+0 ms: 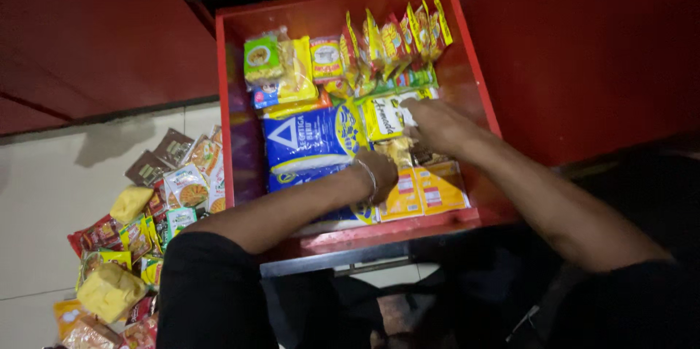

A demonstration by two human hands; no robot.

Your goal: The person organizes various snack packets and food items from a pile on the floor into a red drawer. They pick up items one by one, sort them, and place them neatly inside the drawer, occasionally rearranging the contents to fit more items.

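A red drawer stands pulled open below me, filled with food packets. My left hand, with a thin bracelet at the wrist, rests knuckles-up on the packets beside a big blue bag; its fingers are curled down among the packets and hidden. My right hand reaches in from the right and its fingertips press on a yellow-green packet. Orange boxes lie just in front of both hands. Whether either hand grips a packet is hidden.
A row of upright yellow-red sachets and a green-labelled packet fill the drawer's back. A heap of loose packets and yellow blocks lies on the pale tiled floor to the left. Red cabinet fronts flank the drawer.
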